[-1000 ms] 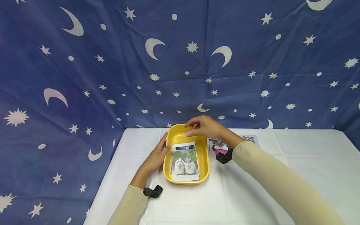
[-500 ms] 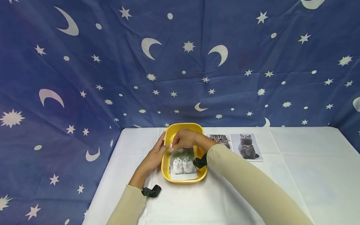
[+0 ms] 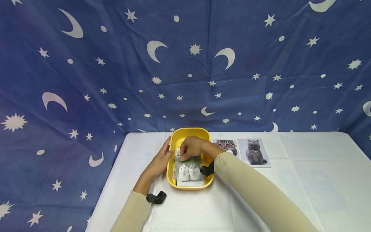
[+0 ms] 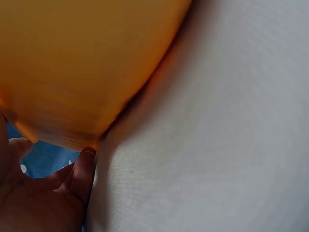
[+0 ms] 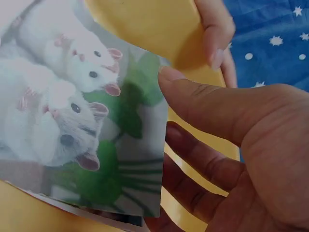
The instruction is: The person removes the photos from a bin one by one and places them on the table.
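Note:
A yellow plastic tray [image 3: 181, 133] stands on the white table, with a small pile of picture cards in it. The top card shows two white hamsters [image 3: 189, 174]. My right hand [image 3: 192, 147] reaches into the tray and pinches this hamster card [image 5: 111, 140] at its far edge between thumb and fingers. Another card's edge shows beneath it in the right wrist view. At the tray's left side, my left hand [image 3: 158, 162] grips the wall, thumb over the rim and fingers outside. In the left wrist view those fingers [image 4: 83, 171] touch the tray's outer side.
Right of the tray lie a tabby cat card [image 3: 226, 145], partly hidden by my right forearm, and a grey cat card [image 3: 253, 153]. A blue curtain [image 3: 185, 64] with moons and stars hangs behind and left of the white table [image 3: 313, 167].
My right hand has come left from above the cat cards into the tray and taken hold of the hamster card's far edge. The grey cat card is now uncovered. My left hand stays put.

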`<state>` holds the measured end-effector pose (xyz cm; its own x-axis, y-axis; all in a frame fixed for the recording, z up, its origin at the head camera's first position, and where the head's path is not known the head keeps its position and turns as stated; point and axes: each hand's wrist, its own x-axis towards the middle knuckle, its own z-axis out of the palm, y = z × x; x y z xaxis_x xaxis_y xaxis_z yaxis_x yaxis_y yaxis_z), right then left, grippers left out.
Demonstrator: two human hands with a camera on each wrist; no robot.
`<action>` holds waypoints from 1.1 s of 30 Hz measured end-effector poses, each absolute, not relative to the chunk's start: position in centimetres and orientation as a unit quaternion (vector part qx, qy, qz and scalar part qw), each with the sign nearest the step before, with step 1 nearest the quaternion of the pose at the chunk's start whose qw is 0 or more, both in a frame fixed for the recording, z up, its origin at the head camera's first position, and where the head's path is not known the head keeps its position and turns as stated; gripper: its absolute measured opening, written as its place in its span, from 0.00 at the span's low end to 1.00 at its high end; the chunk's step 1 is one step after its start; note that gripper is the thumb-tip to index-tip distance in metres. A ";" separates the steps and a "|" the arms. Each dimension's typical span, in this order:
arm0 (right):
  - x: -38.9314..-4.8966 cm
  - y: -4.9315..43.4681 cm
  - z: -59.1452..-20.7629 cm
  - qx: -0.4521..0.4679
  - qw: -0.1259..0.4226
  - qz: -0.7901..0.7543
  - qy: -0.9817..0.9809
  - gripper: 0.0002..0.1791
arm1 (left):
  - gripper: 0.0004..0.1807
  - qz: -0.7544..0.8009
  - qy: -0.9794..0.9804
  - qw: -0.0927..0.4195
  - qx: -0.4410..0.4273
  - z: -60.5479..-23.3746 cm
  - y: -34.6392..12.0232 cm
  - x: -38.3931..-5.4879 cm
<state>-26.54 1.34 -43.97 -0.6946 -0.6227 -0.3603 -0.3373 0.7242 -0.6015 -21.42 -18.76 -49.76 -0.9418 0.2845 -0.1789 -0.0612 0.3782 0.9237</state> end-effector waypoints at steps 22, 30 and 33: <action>-20.3 5.0 -42.9 -0.340 0.135 -0.273 0.890 0.33 | 0.30 0.541 0.825 0.152 0.054 -50.0 -19.0 -21.4; -20.3 9.0 -42.4 -0.227 0.078 -0.431 0.870 0.28 | 0.30 0.542 0.827 0.137 0.051 -50.1 -18.7 -21.5; -20.1 11.1 -41.8 -0.176 0.082 -0.495 0.847 0.29 | 0.30 0.545 0.825 0.138 0.055 -50.1 -18.7 -21.5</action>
<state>-20.15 11.06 -41.80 -0.9248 -0.3788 0.0359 -0.2174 0.4486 -0.8669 -21.47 -18.74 -50.06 -0.9557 0.2417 -0.1677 -0.0595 0.3996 0.9147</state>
